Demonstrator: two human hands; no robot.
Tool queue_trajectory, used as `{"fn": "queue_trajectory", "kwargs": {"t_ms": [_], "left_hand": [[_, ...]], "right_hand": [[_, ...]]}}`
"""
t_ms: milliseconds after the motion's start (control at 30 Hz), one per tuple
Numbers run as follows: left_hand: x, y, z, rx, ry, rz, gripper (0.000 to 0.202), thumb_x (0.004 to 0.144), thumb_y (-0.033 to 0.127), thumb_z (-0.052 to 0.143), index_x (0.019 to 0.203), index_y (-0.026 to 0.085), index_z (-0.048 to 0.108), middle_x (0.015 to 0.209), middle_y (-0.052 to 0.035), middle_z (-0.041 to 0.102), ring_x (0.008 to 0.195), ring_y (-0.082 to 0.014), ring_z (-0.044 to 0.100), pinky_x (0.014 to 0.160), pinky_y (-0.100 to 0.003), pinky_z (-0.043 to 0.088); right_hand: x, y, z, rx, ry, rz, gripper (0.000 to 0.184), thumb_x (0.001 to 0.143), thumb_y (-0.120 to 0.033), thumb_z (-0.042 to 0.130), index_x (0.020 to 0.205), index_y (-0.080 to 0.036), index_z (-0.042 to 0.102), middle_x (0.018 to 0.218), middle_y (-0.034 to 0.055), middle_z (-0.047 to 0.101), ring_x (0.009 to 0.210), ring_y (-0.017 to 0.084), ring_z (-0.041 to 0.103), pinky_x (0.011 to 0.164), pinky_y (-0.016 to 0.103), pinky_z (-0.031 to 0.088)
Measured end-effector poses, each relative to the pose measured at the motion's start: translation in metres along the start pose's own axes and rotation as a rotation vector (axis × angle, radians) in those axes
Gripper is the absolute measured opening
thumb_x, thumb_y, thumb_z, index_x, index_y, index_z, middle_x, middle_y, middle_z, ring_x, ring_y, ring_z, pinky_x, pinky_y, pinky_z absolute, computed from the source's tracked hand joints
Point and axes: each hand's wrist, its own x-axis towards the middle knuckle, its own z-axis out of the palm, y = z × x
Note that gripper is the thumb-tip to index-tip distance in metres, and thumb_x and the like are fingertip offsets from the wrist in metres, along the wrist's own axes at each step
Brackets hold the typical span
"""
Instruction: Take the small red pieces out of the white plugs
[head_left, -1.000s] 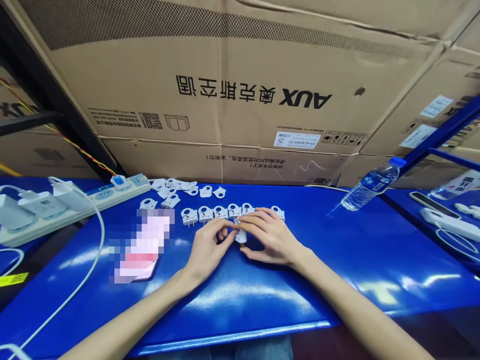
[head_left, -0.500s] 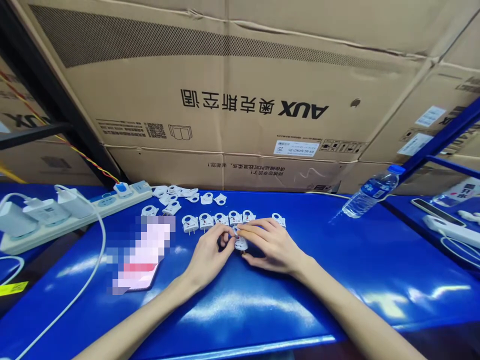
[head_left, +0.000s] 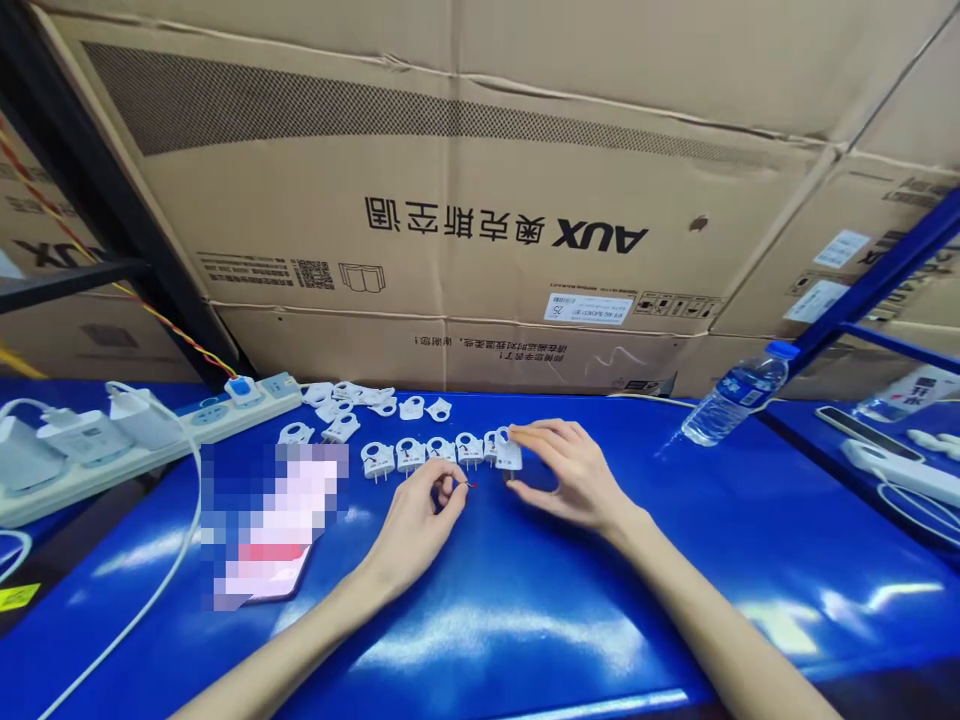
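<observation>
My right hand [head_left: 574,475] grips a white plug housing with a round ring on top [head_left: 508,455], thumb below and fingers above, at the right end of a row. Closed in a pinch, my left hand [head_left: 427,505] has a thin, red-tipped, wire-like piece [head_left: 471,485] sticking out at its fingertips. Along the row stand several similar white plugs, one of them a two-pin plug [head_left: 377,460] at the left end. Part of the row is hidden behind my left fingers. Further back lies a loose pile of white ring-shaped parts [head_left: 345,395].
A phone-like pink object [head_left: 281,570], partly blurred out, lies left on the blue table [head_left: 480,640]. Behind it runs a power strip [head_left: 210,410] with white chargers and a cable. A water bottle [head_left: 739,395] leans at right, and a large cardboard box [head_left: 450,150] walls off the back.
My hands were together at one plug; now they are apart. My right hand has carried that plug right and back to the row, and the red-tipped piece shows in my left fingers.
</observation>
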Motion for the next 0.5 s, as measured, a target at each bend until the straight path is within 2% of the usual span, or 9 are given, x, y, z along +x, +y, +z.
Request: {"fn": "queue_trajectory", "kwargs": {"t_ms": [100,200,367,500], "left_hand": [[-0.002,-0.007,0.003,0.084,0.022,0.033,0.024,0.094,0.041,0.050,0.089,0.023,0.064,0.083,-0.0011,0.060,0.074,-0.0179,0.054,0.070,-0.031,0.043],[-0.004,-0.013,0.007,0.148,0.028,0.072,0.021,0.096,0.038,0.047,0.090,0.023,0.062,0.087,-0.0017,0.060,0.078,-0.0188,0.057,0.073,-0.032,0.045],[-0.008,-0.020,0.010,0.237,0.032,0.145,0.017,0.098,0.031,0.045,0.093,0.024,0.060,0.091,-0.0027,0.062,0.086,-0.0209,0.062,0.076,-0.033,0.048],[-0.009,-0.025,0.011,0.278,0.024,0.181,0.016,0.100,0.028,0.044,0.094,0.024,0.058,0.097,-0.0043,0.065,0.093,-0.0224,0.064,0.079,-0.035,0.050]], "right_hand": [[-0.004,0.019,-0.004,-0.007,-0.019,0.118,0.044,0.095,-0.042,0.073,0.132,-0.021,0.065,0.132,0.0109,0.075,0.118,0.031,0.068,0.097,0.047,0.054],[-0.008,0.030,-0.004,0.012,-0.101,0.221,0.039,0.094,-0.044,0.074,0.127,-0.022,0.067,0.129,0.0101,0.076,0.116,0.030,0.068,0.096,0.046,0.053],[-0.010,0.034,0.002,0.031,-0.261,0.316,0.039,0.090,-0.043,0.077,0.123,-0.023,0.069,0.126,0.0093,0.076,0.116,0.031,0.068,0.096,0.046,0.050],[-0.010,0.035,0.004,0.054,-0.299,0.360,0.036,0.088,-0.041,0.080,0.117,-0.024,0.070,0.125,0.0081,0.077,0.119,0.030,0.067,0.100,0.047,0.047]]}}
